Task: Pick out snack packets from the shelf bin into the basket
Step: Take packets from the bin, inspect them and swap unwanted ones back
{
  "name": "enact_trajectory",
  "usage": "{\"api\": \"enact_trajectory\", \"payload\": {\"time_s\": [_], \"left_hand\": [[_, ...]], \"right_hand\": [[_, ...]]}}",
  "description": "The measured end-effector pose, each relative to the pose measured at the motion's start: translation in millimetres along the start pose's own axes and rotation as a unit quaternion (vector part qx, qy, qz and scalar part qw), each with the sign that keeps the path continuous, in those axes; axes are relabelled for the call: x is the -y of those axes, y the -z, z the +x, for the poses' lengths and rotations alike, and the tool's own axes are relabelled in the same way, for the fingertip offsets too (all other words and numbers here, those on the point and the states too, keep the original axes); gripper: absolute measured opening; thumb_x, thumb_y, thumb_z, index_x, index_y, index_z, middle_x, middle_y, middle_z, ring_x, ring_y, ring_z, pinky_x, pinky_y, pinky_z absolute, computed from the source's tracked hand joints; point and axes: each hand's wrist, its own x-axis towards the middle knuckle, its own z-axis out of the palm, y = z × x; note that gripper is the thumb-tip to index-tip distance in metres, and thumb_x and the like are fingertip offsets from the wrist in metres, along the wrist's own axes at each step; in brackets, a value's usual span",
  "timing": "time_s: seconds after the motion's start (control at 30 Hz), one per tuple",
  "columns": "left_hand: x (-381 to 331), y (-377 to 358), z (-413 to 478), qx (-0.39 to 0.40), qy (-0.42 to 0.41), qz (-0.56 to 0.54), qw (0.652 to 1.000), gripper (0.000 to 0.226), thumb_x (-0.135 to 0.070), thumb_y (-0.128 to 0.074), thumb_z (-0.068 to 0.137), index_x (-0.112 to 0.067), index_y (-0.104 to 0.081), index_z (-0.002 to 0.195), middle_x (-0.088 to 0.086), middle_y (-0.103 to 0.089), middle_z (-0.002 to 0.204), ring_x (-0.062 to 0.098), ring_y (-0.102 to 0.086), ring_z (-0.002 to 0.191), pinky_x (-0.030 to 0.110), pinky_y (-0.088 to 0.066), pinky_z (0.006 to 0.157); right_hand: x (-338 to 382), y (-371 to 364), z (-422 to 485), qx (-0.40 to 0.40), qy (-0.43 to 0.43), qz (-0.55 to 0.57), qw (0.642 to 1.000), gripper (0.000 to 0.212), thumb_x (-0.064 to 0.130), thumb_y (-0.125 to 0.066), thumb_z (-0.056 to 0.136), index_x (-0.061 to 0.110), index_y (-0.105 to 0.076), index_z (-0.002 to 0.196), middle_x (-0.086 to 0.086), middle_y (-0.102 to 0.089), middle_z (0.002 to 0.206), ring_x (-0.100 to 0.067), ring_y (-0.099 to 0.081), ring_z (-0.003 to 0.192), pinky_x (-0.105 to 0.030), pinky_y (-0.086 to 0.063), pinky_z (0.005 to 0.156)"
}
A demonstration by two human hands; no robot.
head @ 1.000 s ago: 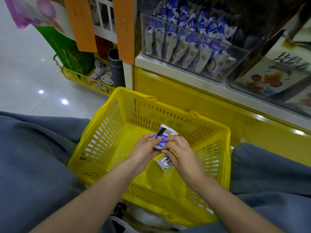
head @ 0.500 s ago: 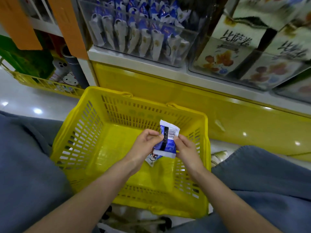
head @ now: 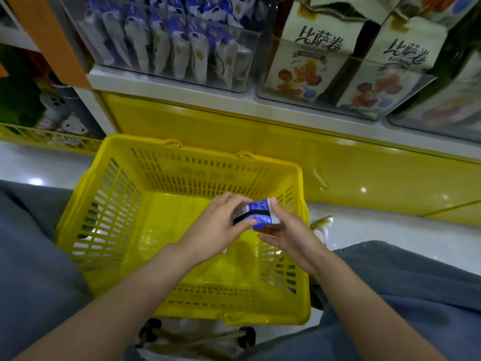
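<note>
In the head view, the snack packet (head: 256,214) sits just right of the middle of the frame, held over the open yellow basket (head: 104,217) near its right wall and not yet dropped in. Both hands are together on it. The left hand (head: 216,225) grips its left end, fingers curled over the top and thumb pressed along the lower edge. The right hand (head: 289,235) pinches the white sealed right end, with its other fingers spread under the packet. The packet is a small blue, black and white foil wrapper, and it looks puffed and a little creased where the hands press it. I judge it very light and soft, with a glossy skin that could slide in a loose pinch. Whatever is inside may crush under a hard squeeze. The flat crimped seals at either end look the safest places to take hold, since they give dry, stiff edges and keep pressure off the filled middle. The drop into the basket is short, so letting go should do no harm. In the upper left of the frame, the clear shelf bin (head: 251,61) holds many more such packets (head: 179,53), standing upright in tight rows. Each would best be drawn out by its top seal.
</note>
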Motion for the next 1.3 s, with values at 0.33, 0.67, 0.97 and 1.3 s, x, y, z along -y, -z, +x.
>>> {"api": "enact_trajectory", "payload": {"time_s": [0.33,0.67,0.97,1.3], "left_hand": [[-12,3,-6,-0.035,0.083,-0.065,0.994,0.013,-0.036,-0.047,0.094,-0.023,-0.046,0.090,-0.003,-0.057,0.085,0.014,-0.057,0.074,0.025,-0.045,0.063],[-19,57,7,-0.006,0.050,0.097,0.994,0.014,-0.020,-0.039,0.096,-0.014,-0.043,0.084,0.003,-0.052,0.068,0.031,-0.053,0.068,0.042,-0.041,0.063],[-39,110,26,-0.067,-0.031,0.178,0.981,0.015,-0.026,-0.036,0.097,-0.015,-0.040,0.089,0.001,-0.050,0.072,0.034,-0.055,0.076,0.046,-0.043,0.067],[-38,128,38,-0.113,0.035,-0.026,0.993,0.005,-0.022,-0.056,0.090,-0.023,-0.053,0.095,-0.009,-0.062,0.083,0.010,-0.060,0.075,0.016,-0.047,0.063]], "right_hand": [[4,-33,-1,-0.047,0.121,-0.051,0.990,0.025,0.021,-0.056,0.090,0.005,-0.059,0.110,-0.011,-0.067,0.106,-0.018,-0.065,0.096,-0.032,-0.056,0.079],[20,-63,6,-0.032,0.217,-0.087,0.972,0.008,0.018,-0.049,0.095,0.023,-0.055,0.095,-0.002,-0.065,0.085,-0.003,-0.064,0.070,-0.026,-0.056,0.064],[64,-89,6,0.013,0.281,-0.137,0.950,0.009,0.014,-0.047,0.095,0.021,-0.051,0.099,-0.007,-0.061,0.087,-0.003,-0.061,0.067,-0.020,-0.052,0.061],[113,-94,20,-0.012,0.313,-0.246,0.917,0.010,0.018,-0.044,0.096,0.020,-0.052,0.102,0.003,-0.061,0.084,-0.013,-0.058,0.080,-0.044,-0.049,0.083]]}}
